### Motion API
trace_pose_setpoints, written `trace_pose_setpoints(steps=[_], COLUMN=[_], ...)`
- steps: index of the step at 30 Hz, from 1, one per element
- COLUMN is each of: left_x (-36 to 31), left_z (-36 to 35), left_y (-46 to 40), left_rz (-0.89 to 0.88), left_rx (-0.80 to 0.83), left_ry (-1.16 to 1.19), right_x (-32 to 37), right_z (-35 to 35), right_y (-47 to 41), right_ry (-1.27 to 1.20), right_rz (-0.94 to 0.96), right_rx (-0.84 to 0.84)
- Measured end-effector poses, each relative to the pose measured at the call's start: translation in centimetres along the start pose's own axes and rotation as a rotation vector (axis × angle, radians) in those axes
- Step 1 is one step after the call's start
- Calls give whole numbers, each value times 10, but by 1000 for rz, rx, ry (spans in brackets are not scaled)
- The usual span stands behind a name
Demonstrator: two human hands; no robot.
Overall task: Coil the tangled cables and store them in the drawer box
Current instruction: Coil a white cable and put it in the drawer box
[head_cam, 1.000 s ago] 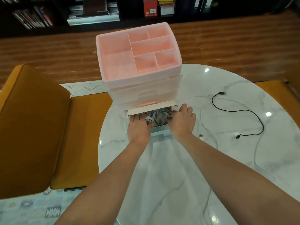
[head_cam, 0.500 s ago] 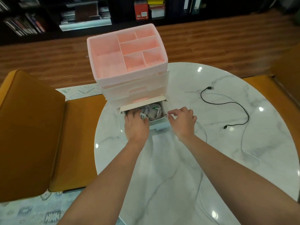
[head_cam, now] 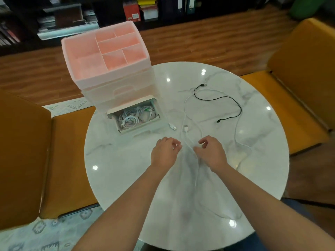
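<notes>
Both my hands are out of the drawer now. A second ago they were down in the open bottom drawer (head_cam: 137, 115) of the pink plastic drawer box (head_cam: 107, 57), tucking in the coiled white cables (head_cam: 135, 115); those coils now lie bundled inside it, and the drawer stands pulled out toward me.

Left hand (head_cam: 165, 153) has pulled back to just in front of the drawer box, on my side of it, fingers loosely curled. Is anything between them? Too faint to tell. Right hand (head_cam: 210, 152) sits beside it, farther from the box, thumb and forefinger parted and curving in toward a loose white cable (head_cam: 188, 142) that runs between the two hands; I can't tell whether it touches yet.

So one batch is stored and I judge the next pickup is starting. That white cable sprawls over the round white marble tabletop (head_cam: 126, 169) to the right of the drawer box, its two USB plugs (head_cam: 185, 128) lying just off the drawer's right corner. A thin black cable (head_cam: 226, 98) lies farther right of the box, uncoiled and untouched.

White on white marble makes the strand hard to follow, so I'd feel for it near the plugs.
</notes>
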State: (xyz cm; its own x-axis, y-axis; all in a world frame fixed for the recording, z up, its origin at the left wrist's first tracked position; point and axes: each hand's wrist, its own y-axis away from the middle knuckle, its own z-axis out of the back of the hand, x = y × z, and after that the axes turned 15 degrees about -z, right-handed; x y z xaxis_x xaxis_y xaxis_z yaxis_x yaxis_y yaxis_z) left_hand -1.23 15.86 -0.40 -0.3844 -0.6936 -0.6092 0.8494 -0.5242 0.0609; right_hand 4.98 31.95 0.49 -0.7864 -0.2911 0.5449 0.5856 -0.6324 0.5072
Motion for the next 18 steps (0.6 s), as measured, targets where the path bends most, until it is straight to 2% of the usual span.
trace_pose_setpoints(steps=[8, 18], left_x=[-19, -42], left_z=[-25, 10], left_y=[20, 3], left_rz=[-114, -218], left_rx=[50, -57], left_ry=[91, 87], right_x=[-32, -11], right_z=[-1, 41], right_y=[27, 48], right_ry=[-159, -407], right_rz=[-63, 135], right_rx=[199, 102])
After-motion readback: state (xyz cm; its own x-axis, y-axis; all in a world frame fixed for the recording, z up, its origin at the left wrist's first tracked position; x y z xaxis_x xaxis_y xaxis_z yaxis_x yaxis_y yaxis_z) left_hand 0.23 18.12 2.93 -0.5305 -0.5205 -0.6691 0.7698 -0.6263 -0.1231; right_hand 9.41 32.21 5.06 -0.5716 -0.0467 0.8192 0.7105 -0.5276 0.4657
